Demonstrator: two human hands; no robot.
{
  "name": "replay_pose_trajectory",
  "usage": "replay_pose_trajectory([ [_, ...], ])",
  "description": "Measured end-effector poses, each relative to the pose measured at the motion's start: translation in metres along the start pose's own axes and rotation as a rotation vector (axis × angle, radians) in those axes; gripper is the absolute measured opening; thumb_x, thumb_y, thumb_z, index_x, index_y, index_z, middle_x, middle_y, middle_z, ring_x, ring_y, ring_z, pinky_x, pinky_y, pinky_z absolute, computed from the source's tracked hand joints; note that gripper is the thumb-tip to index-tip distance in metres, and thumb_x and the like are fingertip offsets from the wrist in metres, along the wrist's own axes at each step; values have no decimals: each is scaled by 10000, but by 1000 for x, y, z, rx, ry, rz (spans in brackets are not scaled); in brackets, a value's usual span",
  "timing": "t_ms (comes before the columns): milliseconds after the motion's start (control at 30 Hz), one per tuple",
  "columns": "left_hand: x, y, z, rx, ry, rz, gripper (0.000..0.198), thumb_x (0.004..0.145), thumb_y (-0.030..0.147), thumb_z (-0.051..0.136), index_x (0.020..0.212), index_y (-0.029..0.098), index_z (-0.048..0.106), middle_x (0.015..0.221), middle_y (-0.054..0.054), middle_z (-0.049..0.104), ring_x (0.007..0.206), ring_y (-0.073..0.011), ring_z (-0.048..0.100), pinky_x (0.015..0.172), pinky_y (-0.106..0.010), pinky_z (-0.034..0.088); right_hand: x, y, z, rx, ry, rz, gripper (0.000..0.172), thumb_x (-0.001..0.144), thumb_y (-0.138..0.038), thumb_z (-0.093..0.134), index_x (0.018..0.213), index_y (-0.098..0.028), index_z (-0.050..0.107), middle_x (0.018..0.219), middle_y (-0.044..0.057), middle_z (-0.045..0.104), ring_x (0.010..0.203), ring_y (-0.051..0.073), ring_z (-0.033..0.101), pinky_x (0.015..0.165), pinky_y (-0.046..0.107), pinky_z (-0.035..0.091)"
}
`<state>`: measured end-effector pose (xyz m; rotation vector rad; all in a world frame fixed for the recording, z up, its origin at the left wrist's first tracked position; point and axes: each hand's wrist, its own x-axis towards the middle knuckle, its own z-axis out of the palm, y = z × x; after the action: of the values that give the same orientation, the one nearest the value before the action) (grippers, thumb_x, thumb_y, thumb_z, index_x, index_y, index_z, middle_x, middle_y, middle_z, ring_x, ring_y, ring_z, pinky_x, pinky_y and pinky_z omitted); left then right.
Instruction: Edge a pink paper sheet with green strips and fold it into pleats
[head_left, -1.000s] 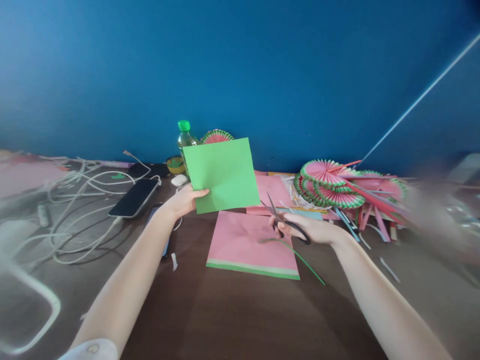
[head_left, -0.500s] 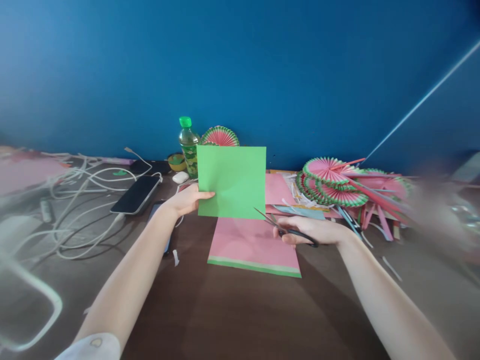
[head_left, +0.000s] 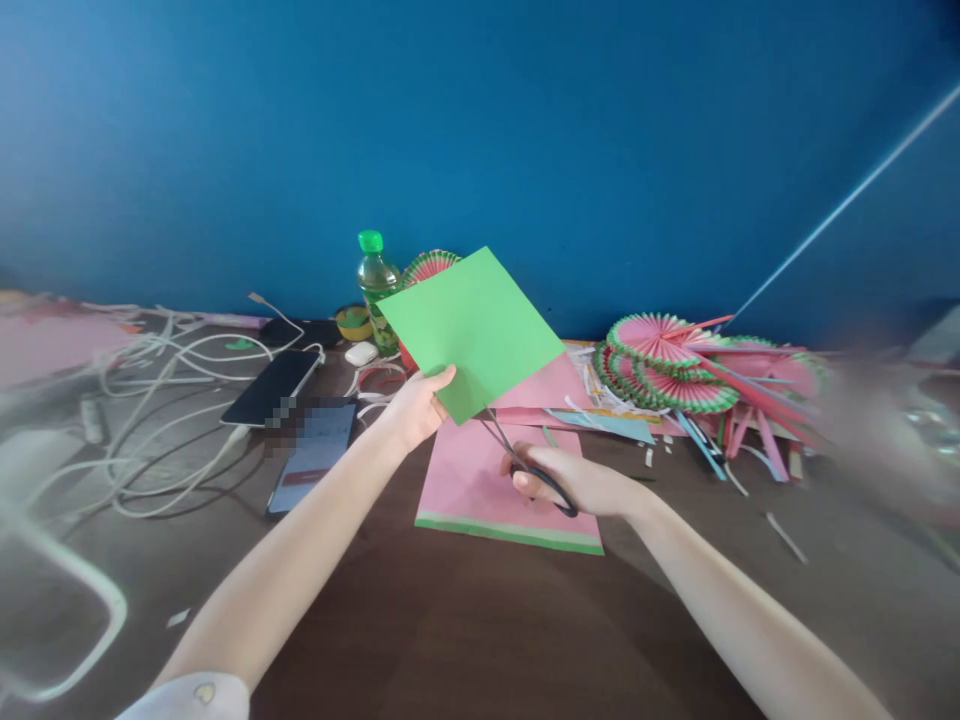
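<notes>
while our left hand pinches the green sheet near its lowest corner, thumb on the near face, our right hand grips the black-handled scissors. the sheet is up off the table, turned cornerwise, ahead of and between the hands. blades look slightly parted, tips by the sheet's lower right edge; we can't tell if they touch it.

for a clean cut we'd want the sheet steady and fairly taut, the blades lined up along the edge, slow long closes, left fingers well off the cutting line. one pinch near a corner probably lets the far side flop.

under the hands lies a pink sheet with a green border; low blades could catch it, we judge. left of the left hand: lit phone beside the forearm, black phone, tangled white cables. beyond that hand, a green-capped bottle, partly behind the sheet. right of and beyond the right hand: pleated paper fans, scraps.
</notes>
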<state>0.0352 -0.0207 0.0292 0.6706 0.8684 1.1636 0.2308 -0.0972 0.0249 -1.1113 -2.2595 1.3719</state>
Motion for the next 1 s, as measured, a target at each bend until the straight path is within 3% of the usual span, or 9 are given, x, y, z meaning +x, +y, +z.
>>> replay_pose_trajectory([
  [233,-16,-5,15,-49,-13,-26,106,802,106,515,839,129,612,876,-57,693,842,-163,652,832,-295,516,3,-1,11,63,49,-21,413,834,-542,392,933,-152,488,677,17,545,572,100,498,484,202,392],
  [367,-22,-5,20,-54,-16,5,105,801,123,526,856,140,614,923,-66,689,914,-180,635,859,-301,501,3,-5,14,94,91,5,411,817,-552,415,889,-153,488,626,1,520,510,86,469,438,190,368],
  [1000,-26,-11,24,-96,-71,12,181,821,115,500,964,150,604,965,-67,681,976,-174,612,932,-290,451,6,-4,16,126,105,9,415,772,-588,462,778,-173,468,565,-31,460,477,94,481,422,194,351],
])
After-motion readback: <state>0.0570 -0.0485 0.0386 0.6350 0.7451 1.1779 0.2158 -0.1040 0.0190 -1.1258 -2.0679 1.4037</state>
